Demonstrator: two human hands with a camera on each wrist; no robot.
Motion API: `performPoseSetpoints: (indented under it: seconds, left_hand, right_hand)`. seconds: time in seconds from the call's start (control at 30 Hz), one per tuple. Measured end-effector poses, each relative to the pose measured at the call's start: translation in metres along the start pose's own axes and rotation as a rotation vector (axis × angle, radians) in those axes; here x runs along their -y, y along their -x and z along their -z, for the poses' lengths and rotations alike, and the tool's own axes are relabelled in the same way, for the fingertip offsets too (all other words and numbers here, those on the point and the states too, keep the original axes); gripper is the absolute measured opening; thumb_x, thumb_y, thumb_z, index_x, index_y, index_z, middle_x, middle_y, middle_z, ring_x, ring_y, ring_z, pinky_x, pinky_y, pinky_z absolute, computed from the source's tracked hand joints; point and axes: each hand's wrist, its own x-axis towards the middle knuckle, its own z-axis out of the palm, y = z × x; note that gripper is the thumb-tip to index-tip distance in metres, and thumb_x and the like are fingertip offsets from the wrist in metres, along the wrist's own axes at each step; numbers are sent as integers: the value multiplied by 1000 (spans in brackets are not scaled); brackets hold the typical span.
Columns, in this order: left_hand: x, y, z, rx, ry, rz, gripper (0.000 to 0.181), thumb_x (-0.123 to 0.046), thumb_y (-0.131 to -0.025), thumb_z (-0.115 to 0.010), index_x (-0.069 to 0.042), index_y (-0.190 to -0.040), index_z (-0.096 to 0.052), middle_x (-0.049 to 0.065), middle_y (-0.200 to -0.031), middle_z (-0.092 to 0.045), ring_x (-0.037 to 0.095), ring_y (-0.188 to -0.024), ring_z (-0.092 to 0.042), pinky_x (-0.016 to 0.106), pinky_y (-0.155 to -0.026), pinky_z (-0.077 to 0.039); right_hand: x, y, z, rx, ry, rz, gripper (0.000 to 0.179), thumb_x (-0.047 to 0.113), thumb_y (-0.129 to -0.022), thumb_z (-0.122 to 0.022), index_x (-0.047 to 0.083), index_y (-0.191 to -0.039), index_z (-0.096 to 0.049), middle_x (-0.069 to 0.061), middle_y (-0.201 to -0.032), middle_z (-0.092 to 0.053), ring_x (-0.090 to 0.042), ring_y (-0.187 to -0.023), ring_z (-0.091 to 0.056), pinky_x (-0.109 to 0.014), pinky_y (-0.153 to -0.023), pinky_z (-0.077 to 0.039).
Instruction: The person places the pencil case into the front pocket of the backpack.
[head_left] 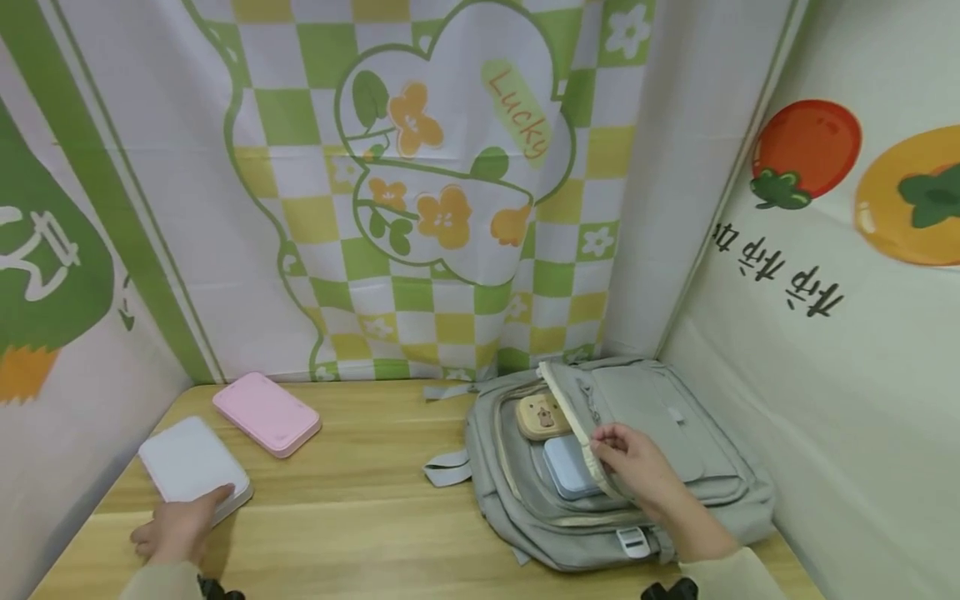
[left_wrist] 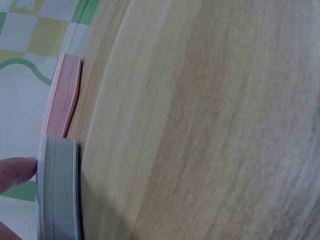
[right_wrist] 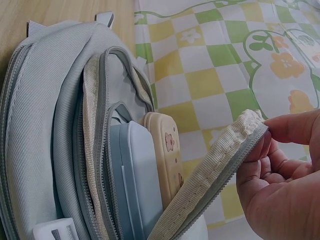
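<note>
Left hand (head_left: 178,527), spread, touches white case (head_left: 187,457); right hand (head_left: 637,465) pinches flap (head_left: 626,404).

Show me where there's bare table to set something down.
The table is bare between the pink case and white case on the left and the grey backpack on the right. Crowded: the left side, with both cases and the left hand, and the backpack's open pocket, holding a blue case and yellow case.
</note>
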Motion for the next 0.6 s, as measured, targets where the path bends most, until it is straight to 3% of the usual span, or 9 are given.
performPoseSetpoints:
  seconds: [0.1,0.3,0.5,0.57,0.6]
  left_hand:
    - [-2,1,-2,-18,48,-19,108,-40,-94,-67,24,-150,0,54,-143,-1,64,-137,-7,72,-112,-21]
    - [0,5,-5,-64,232,-88,101,-26,-95,-65,7,-159,6,50,-151,-1,64,-142,-4,69,-116,-12]
    - [14,3,1,-50,411,-162,88,-9,-97,-59,8,-160,1,38,-163,-6,53,-149,-13,54,-123,-14]
    - [18,2,5,-13,444,-150,86,-7,-97,-57,11,-159,2,38,-162,-8,51,-147,-18,41,-117,-35]
    - [20,2,6,-3,451,-148,85,-7,-97,-56,12,-158,1,39,-161,-10,51,-145,-23,32,-107,-45]
  right_hand:
    - [2,0,0,-9,1,-6,14,2,-104,-55,-9,-112,-56,-10,-97,-58,-21,-88,-54,-26,-74,-52]
    - [4,1,-2,-17,-13,-6,13,1,-104,-55,-10,-112,-56,-10,-96,-58,-21,-89,-54,-26,-74,-52]
    - [-1,1,-6,-14,-11,-20,11,1,-104,-56,-8,-110,-57,-9,-96,-58,-21,-88,-54,-27,-73,-52]
    - [-2,1,-7,-13,-9,-23,11,1,-104,-56,-8,-110,-57,-9,-96,-58,-21,-88,-54,-27,-73,-52]
    - [-3,1,-7,-16,-7,-26,11,1,-104,-56,-8,-110,-57,-9,-96,-58,-21,-88,-54,-27,-73,-52]
